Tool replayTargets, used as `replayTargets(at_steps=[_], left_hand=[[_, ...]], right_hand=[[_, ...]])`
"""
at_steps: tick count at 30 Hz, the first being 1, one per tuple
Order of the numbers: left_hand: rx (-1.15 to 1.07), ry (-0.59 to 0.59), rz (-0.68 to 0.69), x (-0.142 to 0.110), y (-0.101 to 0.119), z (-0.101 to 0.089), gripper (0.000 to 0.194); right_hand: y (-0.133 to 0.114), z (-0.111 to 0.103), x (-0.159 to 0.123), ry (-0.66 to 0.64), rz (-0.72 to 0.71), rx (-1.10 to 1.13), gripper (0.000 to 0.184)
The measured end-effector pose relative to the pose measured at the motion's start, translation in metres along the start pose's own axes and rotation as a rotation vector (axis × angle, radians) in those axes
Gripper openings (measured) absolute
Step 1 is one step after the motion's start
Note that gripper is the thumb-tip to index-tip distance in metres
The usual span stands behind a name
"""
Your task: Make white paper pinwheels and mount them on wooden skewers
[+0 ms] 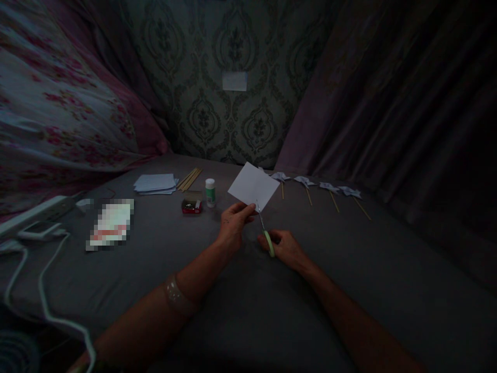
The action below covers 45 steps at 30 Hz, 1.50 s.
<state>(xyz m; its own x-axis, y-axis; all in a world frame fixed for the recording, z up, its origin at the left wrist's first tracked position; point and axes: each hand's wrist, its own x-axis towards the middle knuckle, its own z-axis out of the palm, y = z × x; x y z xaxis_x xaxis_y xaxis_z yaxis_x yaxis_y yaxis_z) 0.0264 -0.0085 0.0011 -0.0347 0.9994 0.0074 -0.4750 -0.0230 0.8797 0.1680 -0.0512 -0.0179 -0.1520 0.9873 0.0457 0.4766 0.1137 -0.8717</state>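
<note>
My left hand (233, 223) pinches a square sheet of white paper (252, 184) near its lower corner, holding it above the grey surface. In my right hand (285, 248) is a pair of scissors (268, 243) with pale green handles. The scissor blades point up at the paper's lower corner, close to my left thumb. Whether they have cut into the sheet is hard to make out in the dim light. Beyond the paper, to the right, several paper pinwheels (305, 181) on thin wooden sticks lie in a row.
A glue stick (210, 194) stands left of the paper, beside a small red box (191, 206). Further left lie wooden sticks (190, 180) and a stack of white paper (155, 183). A power strip (42, 212) with white cables (46, 290) occupies the left edge. Curtains hang on both sides.
</note>
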Motion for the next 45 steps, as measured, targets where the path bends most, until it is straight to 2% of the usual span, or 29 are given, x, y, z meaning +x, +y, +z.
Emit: replayTargets(at_steps=[36,45], left_hand=[[0.020,-0.009,0.011,0.0021,0.0011,-0.0013,0.021],[-0.012,-0.027,-0.036,0.0041,0.0000,-0.0018,0.020]], right_hand=[[-0.0026,0.0030,0.0005,0.060,0.057,-0.029,0.039],[-0.0001,0.0039,0.0017,0.082,0.082,-0.012,0.039]])
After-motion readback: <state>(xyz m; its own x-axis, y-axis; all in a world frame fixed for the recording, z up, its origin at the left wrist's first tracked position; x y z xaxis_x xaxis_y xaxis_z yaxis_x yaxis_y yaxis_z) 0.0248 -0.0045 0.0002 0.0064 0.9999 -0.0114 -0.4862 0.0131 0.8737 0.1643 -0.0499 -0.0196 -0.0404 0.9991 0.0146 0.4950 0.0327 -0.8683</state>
